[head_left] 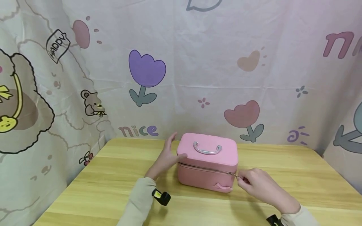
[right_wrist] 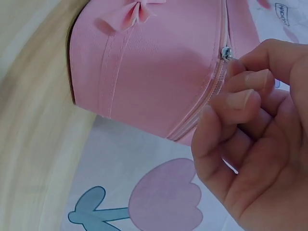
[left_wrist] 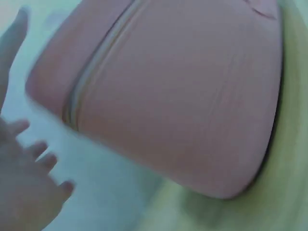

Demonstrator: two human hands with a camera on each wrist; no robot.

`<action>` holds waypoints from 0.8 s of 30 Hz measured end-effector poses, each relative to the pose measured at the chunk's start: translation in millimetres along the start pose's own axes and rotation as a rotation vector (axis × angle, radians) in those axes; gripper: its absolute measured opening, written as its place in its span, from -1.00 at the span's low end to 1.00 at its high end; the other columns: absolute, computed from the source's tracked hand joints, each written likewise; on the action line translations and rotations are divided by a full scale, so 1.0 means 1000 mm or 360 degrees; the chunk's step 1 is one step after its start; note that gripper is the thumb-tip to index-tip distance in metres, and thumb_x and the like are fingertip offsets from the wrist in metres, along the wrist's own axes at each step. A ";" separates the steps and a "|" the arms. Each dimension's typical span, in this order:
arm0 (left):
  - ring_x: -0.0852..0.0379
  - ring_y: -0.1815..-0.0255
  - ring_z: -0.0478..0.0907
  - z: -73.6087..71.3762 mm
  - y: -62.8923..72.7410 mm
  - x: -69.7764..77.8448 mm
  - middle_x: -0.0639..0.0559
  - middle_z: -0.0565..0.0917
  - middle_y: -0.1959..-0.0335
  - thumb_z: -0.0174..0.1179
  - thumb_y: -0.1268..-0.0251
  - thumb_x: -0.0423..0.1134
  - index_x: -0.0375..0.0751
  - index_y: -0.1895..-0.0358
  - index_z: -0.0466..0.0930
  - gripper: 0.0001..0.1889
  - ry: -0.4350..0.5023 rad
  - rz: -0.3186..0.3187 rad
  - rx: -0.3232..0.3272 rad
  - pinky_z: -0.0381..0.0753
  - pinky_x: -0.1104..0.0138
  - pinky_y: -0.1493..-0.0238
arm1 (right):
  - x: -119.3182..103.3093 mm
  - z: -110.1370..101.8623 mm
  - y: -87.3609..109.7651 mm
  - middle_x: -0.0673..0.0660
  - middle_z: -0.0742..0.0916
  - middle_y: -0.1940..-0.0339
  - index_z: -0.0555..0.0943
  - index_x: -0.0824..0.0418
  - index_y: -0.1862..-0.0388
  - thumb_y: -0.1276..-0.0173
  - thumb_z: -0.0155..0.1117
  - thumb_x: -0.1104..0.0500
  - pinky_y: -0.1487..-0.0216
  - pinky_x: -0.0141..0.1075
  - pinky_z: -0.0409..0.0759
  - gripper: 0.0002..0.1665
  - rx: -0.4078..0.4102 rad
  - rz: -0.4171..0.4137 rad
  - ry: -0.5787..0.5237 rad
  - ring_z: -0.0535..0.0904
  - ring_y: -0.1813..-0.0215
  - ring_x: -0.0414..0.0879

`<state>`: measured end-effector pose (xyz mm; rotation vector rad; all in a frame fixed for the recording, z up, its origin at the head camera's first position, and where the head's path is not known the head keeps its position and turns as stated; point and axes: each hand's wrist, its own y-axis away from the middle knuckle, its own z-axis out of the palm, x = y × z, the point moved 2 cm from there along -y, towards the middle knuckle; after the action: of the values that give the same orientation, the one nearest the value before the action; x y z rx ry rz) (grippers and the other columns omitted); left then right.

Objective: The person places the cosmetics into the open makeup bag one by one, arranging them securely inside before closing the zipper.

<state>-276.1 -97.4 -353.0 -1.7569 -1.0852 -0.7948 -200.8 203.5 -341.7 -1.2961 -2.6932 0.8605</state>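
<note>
A pink cosmetic case [head_left: 202,179] stands upright on the wooden table, with its lid down and a silver handle [head_left: 207,153] on top. My right hand [head_left: 261,187] pinches the zipper pull at the case's front right corner. Up close in the right wrist view, the metal zipper slider [right_wrist: 226,53] sits right at my thumb and index fingertips, and the other fingers are curled. At the case's left side my left hand [head_left: 167,158] has its fingers extended, thumb over the lid's edge. The left wrist view shows those fingers spread beside the case [left_wrist: 178,96].
A pink bow [right_wrist: 132,14] decorates the case's front near its base. Wood-grain table top [head_left: 113,188] surrounds the case. Behind and at both sides hangs a pale printed cloth [head_left: 192,62] with flowers and bears, close to the table's back edge.
</note>
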 end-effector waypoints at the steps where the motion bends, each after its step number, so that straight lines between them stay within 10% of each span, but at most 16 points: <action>1: -0.19 -0.50 -0.08 -0.003 0.000 -0.009 -0.20 -0.08 -0.54 0.41 -0.06 -0.10 -0.16 -0.55 -0.16 0.08 0.0128 -0.0069 -0.0096 -0.02 -0.07 -0.40 | 0.001 -0.001 0.000 -0.30 0.18 0.74 0.25 -0.07 0.73 -0.13 0.23 0.34 0.65 -0.48 0.12 -0.53 -0.0025 0.0006 -0.0003 0.07 0.65 -0.44; 8: -0.14 -0.52 -0.38 0.003 -0.001 -0.043 -0.19 -0.51 -0.52 0.43 -0.04 -0.24 -0.23 -0.48 -0.63 0.31 0.0642 -0.0089 -0.0613 -0.24 0.09 -0.44 | 0.003 -0.001 -0.001 -0.29 0.18 0.75 0.26 -0.07 0.73 -0.15 0.21 0.33 0.65 -0.47 0.13 -0.55 -0.0097 0.0027 0.0011 0.08 0.65 -0.43; 16: -0.24 -0.48 -0.10 0.000 0.000 -0.045 -0.20 -0.31 -0.55 0.47 0.05 -0.37 -0.18 -0.53 -0.51 0.31 0.0643 -0.0051 -0.0607 0.08 -0.04 -0.38 | 0.004 0.000 -0.001 -0.27 0.20 0.75 0.26 -0.05 0.73 -0.16 0.19 0.33 0.64 -0.46 0.13 -0.56 -0.0132 0.0073 0.0012 0.09 0.65 -0.42; 24: -0.14 -0.52 -0.21 0.007 -0.010 -0.042 -0.08 -0.39 -0.56 0.57 0.18 -0.25 0.08 -0.53 -0.56 0.44 0.0719 -0.0034 -0.0718 -0.15 -0.01 -0.43 | 0.008 -0.002 0.000 -0.27 0.20 0.75 0.26 -0.05 0.73 -0.14 0.18 0.35 0.63 -0.47 0.12 -0.57 -0.0147 0.0057 0.0003 0.08 0.65 -0.42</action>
<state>-301.7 -102.7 -388.4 -1.7962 -0.6519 -1.4538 -205.5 209.6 -341.8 -1.3663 -2.7465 0.7461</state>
